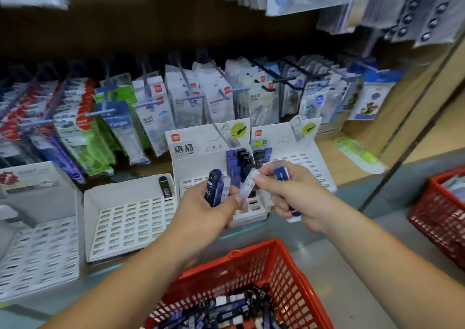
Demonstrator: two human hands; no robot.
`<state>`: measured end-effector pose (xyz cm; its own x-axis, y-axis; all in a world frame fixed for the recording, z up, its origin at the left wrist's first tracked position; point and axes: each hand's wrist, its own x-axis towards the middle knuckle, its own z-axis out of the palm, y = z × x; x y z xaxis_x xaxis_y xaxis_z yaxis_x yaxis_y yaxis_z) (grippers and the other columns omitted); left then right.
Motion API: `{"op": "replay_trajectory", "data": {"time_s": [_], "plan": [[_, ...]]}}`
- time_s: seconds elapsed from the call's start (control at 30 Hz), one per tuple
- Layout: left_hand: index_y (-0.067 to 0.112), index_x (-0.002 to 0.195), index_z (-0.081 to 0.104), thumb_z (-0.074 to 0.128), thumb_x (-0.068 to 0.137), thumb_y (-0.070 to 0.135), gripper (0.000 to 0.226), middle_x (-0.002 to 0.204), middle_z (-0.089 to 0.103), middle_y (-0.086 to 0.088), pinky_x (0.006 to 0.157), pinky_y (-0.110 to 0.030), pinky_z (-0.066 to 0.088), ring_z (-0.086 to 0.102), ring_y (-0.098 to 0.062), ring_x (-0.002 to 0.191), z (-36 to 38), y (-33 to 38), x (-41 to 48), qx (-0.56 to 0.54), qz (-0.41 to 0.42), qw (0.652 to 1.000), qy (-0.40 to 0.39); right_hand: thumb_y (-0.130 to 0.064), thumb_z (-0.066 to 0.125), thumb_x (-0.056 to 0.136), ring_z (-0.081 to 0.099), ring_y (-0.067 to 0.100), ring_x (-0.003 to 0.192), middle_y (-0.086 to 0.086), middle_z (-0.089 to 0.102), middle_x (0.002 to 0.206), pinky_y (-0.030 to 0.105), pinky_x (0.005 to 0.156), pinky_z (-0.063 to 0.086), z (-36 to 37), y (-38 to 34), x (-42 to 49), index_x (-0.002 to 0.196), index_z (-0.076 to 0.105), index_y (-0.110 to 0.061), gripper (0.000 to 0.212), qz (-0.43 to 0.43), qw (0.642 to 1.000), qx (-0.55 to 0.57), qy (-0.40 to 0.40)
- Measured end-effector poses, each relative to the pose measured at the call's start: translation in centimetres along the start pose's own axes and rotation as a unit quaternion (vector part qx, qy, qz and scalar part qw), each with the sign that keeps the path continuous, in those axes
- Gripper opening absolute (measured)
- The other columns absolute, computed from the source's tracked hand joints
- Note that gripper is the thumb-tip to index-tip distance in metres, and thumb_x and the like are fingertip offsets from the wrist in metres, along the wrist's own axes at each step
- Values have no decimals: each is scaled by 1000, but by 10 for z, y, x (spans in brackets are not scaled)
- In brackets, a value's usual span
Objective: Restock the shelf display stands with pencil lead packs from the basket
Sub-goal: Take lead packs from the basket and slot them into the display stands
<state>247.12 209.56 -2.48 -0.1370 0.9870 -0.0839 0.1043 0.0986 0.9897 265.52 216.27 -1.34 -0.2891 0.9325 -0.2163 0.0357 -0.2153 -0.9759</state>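
Observation:
My left hand [206,210] grips a bunch of pencil lead packs [214,189], blue and black, marked HB 0.5. My right hand [292,192] holds a blue pack [281,174] in its palm and pinches a clear white pack [247,186] between thumb and forefinger, touching the left hand's bunch. Both hands hover in front of the middle white display stand [191,147], where a few dark packs [239,165] stand upright at its right side. The red basket [251,263] below holds several more lead packs [226,313].
A second white stand [302,157] sits right of the middle one. Two slotted white stands [130,223] [35,248] lie left, one with a single black pack [166,187]. Hanging stationery packs [151,107] fill the pegs behind. Another red basket [442,215] is at right.

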Motion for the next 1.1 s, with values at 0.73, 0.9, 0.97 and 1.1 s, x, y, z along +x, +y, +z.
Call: {"op": "replay_trajectory", "data": {"time_s": [0.73,0.9,0.97,1.1], "plan": [[1,89,65,79,90,27,30,70,70,-19,42,-28,42,58,-22,52,47,-33,54,31,-73,997,-6,-9,70,94,61,-3,84,-11,69,94,13,72,45,-72,2,94,97,69,-15,7,-192,948,-197,161],[3,84,62,78,90,35,37,61,66,-10,42,-27,39,52,-18,47,42,-35,53,53,-62,997,-21,-14,69,94,65,9,94,-15,69,96,39,86,57,-87,27,115,93,65,-32,18,-228,919,-276,167],[4,85,60,77,90,38,39,59,64,-8,42,-27,39,50,-16,46,42,-35,52,51,-57,997,-25,-16,69,94,64,5,95,-17,67,98,41,90,56,-88,31,119,94,65,-33,18,-241,911,-300,148],[1,86,60,76,91,35,38,55,60,-4,41,-25,38,48,-12,41,42,-32,51,52,-47,997,-35,-15,70,94,64,9,98,-15,67,103,40,94,55,-90,26,125,90,63,-40,26,-256,898,-336,124]]}}
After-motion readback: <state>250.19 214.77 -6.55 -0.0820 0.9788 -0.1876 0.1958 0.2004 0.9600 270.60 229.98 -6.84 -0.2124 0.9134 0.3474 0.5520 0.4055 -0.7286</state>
